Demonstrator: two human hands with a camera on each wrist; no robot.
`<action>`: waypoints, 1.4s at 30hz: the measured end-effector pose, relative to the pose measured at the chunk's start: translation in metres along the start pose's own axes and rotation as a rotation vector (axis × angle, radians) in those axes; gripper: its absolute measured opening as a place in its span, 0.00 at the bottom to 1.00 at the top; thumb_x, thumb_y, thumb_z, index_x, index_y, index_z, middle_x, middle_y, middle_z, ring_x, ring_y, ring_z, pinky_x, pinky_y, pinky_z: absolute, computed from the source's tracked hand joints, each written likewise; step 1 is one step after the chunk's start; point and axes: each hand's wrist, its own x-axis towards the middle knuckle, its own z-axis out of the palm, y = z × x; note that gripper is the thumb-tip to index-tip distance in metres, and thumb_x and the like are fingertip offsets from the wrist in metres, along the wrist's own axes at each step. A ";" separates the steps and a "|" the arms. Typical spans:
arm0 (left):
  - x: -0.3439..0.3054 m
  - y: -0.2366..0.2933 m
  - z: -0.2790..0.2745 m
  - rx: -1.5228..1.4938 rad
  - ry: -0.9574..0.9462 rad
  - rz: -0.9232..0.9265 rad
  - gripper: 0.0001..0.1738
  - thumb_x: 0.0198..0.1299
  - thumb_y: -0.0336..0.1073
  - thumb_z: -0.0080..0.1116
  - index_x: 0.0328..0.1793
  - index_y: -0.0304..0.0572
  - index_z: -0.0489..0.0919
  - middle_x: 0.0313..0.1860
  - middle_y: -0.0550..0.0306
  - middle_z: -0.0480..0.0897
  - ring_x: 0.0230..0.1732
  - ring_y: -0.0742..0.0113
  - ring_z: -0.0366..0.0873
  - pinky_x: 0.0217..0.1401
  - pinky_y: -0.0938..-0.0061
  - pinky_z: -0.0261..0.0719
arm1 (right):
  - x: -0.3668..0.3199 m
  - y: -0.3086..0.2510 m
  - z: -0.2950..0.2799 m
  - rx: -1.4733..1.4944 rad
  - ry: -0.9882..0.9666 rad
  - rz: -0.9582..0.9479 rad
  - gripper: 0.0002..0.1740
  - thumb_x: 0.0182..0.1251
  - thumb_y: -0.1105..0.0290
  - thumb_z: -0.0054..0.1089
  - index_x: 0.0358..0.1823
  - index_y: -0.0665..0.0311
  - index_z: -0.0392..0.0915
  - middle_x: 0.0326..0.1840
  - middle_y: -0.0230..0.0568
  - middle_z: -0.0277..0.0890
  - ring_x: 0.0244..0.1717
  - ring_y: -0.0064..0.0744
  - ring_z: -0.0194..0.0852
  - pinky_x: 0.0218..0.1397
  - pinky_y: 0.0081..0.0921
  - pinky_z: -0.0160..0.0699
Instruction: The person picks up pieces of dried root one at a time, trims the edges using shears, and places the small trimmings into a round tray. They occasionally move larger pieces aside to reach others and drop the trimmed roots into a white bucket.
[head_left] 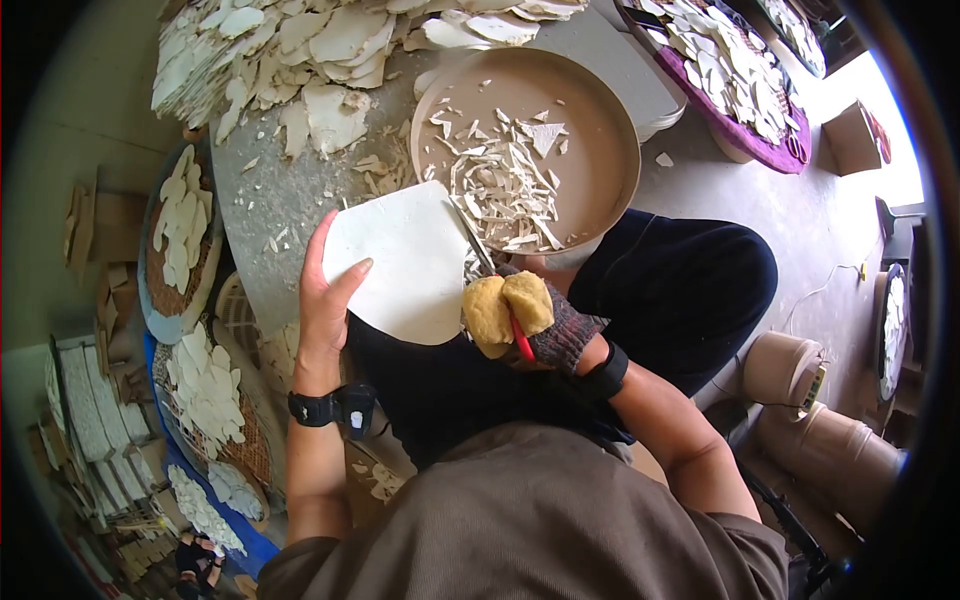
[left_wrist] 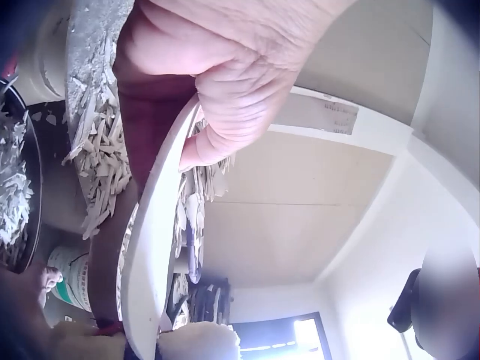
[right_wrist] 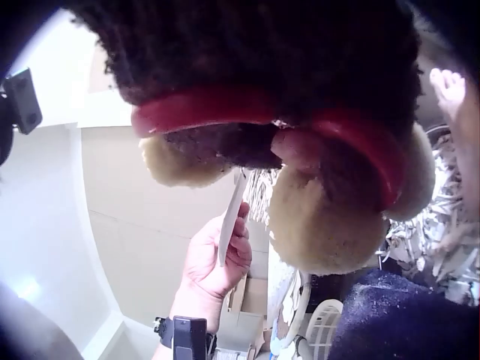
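A white flat sheet with rounded edges (head_left: 400, 262) is held by my bare left hand (head_left: 328, 295), thumb on its upper face and fingers beneath. The left wrist view shows the sheet (left_wrist: 154, 247) edge-on, pinched by the left hand (left_wrist: 217, 75). My gloved right hand (head_left: 560, 325) grips red-handled scissors (head_left: 522, 340), their blades along the sheet's right edge. Yellow padding (head_left: 490, 312) wraps the fingers at the handles. In the right wrist view the red handles (right_wrist: 202, 109) curve round the dark glove (right_wrist: 262, 60).
A round brown tray (head_left: 600, 215) with white offcuts lies just beyond the scissors. White pieces (head_left: 335, 115) are heaped on the grey table (head_left: 245, 190) at upper left. More pieces lie on a purple-edged tray (head_left: 775, 155) and on baskets (head_left: 205, 290). Buckets (head_left: 780, 365) stand at right.
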 end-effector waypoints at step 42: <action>0.081 0.036 -0.103 0.144 0.146 0.074 0.16 0.58 0.34 0.59 0.48 0.30 0.78 0.39 0.52 0.83 0.39 0.65 0.81 0.45 0.77 0.79 | -0.004 -0.023 0.029 -0.307 -0.083 0.145 0.21 0.52 0.62 0.67 0.44 0.63 0.73 0.39 0.41 0.77 0.41 0.36 0.75 0.46 0.29 0.73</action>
